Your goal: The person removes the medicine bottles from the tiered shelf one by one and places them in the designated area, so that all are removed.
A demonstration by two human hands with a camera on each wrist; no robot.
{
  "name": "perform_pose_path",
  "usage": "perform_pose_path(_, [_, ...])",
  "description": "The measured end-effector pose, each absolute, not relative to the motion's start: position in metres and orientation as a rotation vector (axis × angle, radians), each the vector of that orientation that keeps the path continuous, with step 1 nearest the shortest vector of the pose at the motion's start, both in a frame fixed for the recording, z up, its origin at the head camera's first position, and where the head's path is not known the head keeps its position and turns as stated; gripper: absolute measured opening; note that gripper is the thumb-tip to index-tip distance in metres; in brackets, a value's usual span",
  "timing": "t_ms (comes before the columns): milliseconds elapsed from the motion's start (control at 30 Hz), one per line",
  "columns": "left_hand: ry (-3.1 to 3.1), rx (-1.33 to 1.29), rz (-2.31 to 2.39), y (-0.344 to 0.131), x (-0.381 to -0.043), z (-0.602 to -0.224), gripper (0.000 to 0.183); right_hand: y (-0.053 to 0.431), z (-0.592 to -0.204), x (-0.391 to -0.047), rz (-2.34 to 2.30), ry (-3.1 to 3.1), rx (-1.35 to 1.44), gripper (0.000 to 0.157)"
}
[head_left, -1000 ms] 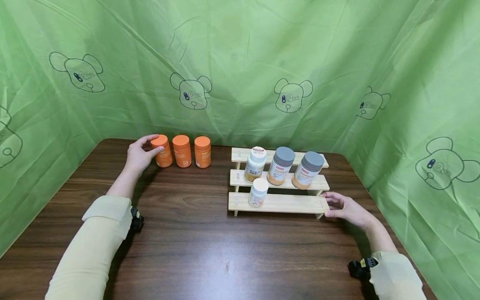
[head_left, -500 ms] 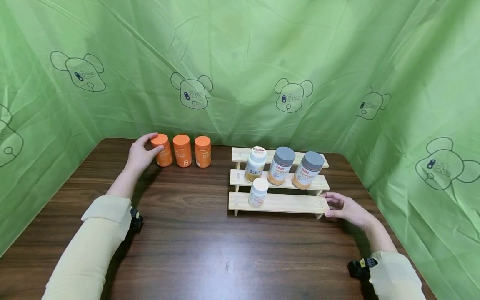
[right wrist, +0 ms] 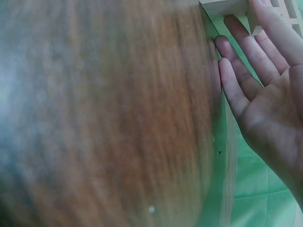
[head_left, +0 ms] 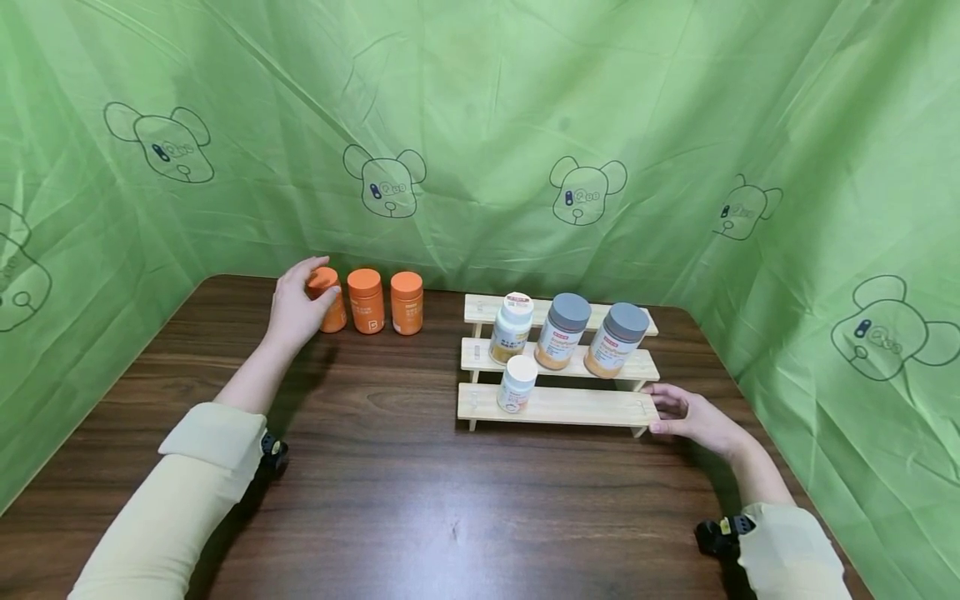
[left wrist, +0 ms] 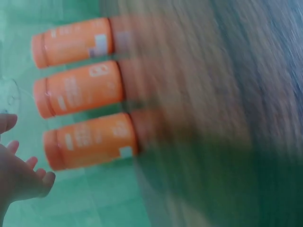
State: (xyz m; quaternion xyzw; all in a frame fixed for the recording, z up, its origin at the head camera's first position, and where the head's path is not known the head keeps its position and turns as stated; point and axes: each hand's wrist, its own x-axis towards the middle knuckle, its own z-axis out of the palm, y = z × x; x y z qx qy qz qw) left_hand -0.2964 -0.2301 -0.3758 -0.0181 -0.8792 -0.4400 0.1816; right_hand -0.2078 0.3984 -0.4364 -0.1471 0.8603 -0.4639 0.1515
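Observation:
Three orange bottles stand upright in a row at the back left: a left one (head_left: 334,319), a middle one (head_left: 366,302) and a right one (head_left: 407,304). My left hand (head_left: 295,308) is beside the left bottle, partly covering it in the head view. In the left wrist view its fingers are spread and apart from the orange bottles. My right hand (head_left: 693,421) is at the right end of a three-tier wooden stand (head_left: 581,406). In the right wrist view its fingers are extended, with fingertips by the stand's end (right wrist: 227,9).
On the stand's middle tier are a white-capped bottle (head_left: 512,329) and two grey-lidded jars, one in the middle (head_left: 560,337) and one at the right (head_left: 615,343). A small white bottle (head_left: 517,385) is on the front tier. Green cloth (head_left: 480,100) hangs around the brown table (head_left: 375,500).
My left hand has released the left orange bottle and shifted slightly up and to the right. My right hand and the stand stay in place.

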Motion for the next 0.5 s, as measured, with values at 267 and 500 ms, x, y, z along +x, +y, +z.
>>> perform_pose_path(267, [-2.439,-0.146,-1.263,-0.207,-0.284,-0.356,0.051,0.398,-0.436,-0.208,-1.349,2.461,-0.413,0.058])
perform_pose_path(500, [-2.430,-0.266,-1.260,-0.185,-0.270,-0.343,0.051,0.398,-0.438,-0.209,-1.343,2.459,-0.423,0.057])
